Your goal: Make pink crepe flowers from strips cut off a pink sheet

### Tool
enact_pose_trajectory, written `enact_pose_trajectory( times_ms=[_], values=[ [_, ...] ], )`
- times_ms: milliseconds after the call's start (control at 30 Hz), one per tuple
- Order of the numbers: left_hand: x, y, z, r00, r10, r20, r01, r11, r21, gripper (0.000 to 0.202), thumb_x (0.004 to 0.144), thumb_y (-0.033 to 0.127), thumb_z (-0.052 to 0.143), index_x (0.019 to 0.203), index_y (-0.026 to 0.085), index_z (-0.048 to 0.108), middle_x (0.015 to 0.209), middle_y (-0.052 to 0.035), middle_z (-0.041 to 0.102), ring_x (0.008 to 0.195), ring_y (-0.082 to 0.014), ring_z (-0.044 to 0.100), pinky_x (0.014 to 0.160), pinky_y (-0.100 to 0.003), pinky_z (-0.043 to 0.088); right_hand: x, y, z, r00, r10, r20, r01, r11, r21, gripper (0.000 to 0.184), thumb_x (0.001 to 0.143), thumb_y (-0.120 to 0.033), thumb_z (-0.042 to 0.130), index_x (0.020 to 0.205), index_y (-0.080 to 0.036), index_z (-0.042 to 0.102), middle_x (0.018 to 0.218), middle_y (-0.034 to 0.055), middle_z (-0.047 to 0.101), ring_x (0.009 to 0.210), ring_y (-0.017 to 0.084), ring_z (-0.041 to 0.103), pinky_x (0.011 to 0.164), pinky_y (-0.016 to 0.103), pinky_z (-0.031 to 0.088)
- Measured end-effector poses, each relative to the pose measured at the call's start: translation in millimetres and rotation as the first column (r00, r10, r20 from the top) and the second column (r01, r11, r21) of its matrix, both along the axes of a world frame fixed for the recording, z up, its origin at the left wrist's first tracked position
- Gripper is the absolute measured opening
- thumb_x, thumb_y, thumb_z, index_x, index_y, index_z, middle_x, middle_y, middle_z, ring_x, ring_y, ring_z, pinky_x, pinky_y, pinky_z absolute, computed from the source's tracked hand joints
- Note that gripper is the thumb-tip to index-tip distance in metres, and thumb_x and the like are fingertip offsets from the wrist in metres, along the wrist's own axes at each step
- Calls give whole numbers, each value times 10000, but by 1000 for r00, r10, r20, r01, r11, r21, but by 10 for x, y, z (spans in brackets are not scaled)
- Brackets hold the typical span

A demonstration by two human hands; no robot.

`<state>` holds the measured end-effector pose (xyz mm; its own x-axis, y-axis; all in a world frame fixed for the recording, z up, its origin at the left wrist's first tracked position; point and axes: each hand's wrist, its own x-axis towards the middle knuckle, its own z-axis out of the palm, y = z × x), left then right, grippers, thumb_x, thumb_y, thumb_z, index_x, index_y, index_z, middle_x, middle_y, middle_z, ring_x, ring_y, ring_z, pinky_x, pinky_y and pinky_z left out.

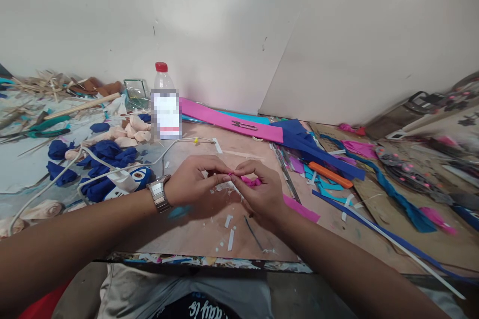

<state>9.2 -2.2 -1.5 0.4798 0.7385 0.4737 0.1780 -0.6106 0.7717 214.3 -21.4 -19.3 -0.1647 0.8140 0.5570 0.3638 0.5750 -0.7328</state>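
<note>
Above the middle of the table, my left hand [200,178] and my right hand [260,188] meet at the fingertips. Between them is a small gathered piece of magenta fabric [252,181], which both hands pinch. Part of it is covered by my right fingers. A flat magenta strip [301,209] lies on the table under my right wrist and reaches out to the right. Small white strips [231,239] and a thin dark stick [253,233] rest on the table just below my hands.
A red-capped bottle [163,79] stands at the back. Left lie dark blue fabric rolls [107,152], a white cord, a power strip [129,182] and green-handled pliers [48,124]. Thread snips [243,125] rest on a long pink strip [209,118]. An orange cutter [330,175] lies right.
</note>
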Motion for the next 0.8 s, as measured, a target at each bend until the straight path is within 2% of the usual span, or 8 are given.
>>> enact_pose_trajectory(
  times_ms=[233,433,500,600,800],
  values=[
    [0,23,-2,999,1,44,3,994,-106,148,923,272,674,954,178,783,843,-41,765,782,-128,671,727,-223,504,-8,8,0,999,24,-21,-23,999,50,97,837,-229,782,863,-239,690,896,38,725,857,208,696,793,367,547],
    [5,24,-2,1000,-14,19,17,989,-150,183,946,292,638,965,177,779,814,-41,754,754,-134,669,718,-238,504,-11,19,17,1000,11,10,-12,995,97,101,846,-206,769,874,-244,680,875,23,700,839,197,677,786,364,532],
    [5,21,-6,1000,-24,3,24,990,-138,195,953,303,628,978,176,775,803,-37,749,740,-132,663,709,-239,499,-8,22,33,1000,7,30,-10,995,103,104,848,-202,767,881,-243,677,871,23,691,840,197,668,785,363,527],
    [5,15,-20,999,-7,-43,6,999,-43,198,959,297,618,993,172,767,824,-40,747,788,-142,661,747,-254,492,-4,30,65,998,11,60,-20,990,139,88,850,-199,763,872,-240,689,884,33,678,854,202,657,783,365,524],
    [1,5,-30,998,-12,-61,12,1000,-8,219,972,303,591,1000,167,760,827,-48,743,794,-152,647,751,-277,487,2,46,108,993,-16,121,-10,977,213,69,846,-210,775,863,-249,721,859,31,675,870,211,636,802,383,513]
  ],
)
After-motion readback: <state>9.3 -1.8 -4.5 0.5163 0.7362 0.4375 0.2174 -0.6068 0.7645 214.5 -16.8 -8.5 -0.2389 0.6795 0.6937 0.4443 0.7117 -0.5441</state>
